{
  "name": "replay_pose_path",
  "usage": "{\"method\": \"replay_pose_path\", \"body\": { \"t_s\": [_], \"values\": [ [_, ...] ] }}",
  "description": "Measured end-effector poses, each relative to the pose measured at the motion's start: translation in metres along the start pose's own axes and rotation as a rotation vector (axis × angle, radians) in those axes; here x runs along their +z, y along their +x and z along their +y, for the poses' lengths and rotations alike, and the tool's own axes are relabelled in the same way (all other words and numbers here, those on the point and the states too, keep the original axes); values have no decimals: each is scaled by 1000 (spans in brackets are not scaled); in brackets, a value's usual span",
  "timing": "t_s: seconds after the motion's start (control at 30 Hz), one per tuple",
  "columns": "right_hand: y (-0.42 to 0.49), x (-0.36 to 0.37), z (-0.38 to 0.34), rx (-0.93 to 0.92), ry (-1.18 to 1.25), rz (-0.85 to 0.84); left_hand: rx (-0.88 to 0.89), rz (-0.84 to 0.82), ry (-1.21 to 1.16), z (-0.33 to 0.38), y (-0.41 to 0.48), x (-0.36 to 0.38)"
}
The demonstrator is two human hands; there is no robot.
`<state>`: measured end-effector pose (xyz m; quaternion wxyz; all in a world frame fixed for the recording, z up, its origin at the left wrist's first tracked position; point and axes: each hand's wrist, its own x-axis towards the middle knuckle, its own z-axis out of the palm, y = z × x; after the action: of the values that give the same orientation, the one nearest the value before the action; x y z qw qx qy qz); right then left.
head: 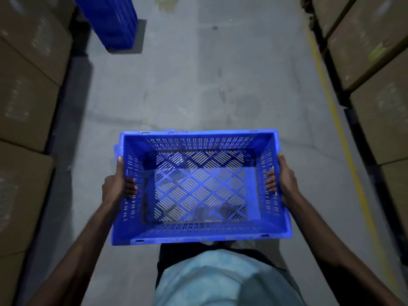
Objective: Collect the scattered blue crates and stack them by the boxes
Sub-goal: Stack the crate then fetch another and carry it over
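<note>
An empty blue crate (199, 142) with slotted walls and a lattice floor is held level in front of my waist, above the grey floor. My left hand (114, 184) grips its left wall, fingers curled through the handle slot to the inside. On the opposite wall my right hand (283, 180) holds it the same way. A stack of blue crates (110, 21) stands at the far left of the aisle, beside the cardboard boxes (28, 96) on the left.
Tall stacks of cardboard boxes line both sides, the right-hand ones (375, 51) behind a yellow floor line (344, 138). The concrete aisle (198, 74) runs ahead between them. Dark pallets sit under the boxes.
</note>
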<state>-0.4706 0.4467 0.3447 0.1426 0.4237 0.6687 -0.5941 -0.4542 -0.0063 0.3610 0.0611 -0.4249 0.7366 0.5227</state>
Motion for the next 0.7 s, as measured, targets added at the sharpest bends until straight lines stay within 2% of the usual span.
{"method": "replay_pose_path", "body": {
  "t_s": [0.27, 0.5, 0.7],
  "values": [
    [126, -47, -137, -58, 27, 49, 49, -35, -67, 142, 38, 139],
    [250, -15, -265, -95, 38, 113, 38, -55, -99, 258, 157, 235],
    [332, 23, -401, -113, 28, 127, 10, -68, -133, 376, 245, 286]
  ]
}}
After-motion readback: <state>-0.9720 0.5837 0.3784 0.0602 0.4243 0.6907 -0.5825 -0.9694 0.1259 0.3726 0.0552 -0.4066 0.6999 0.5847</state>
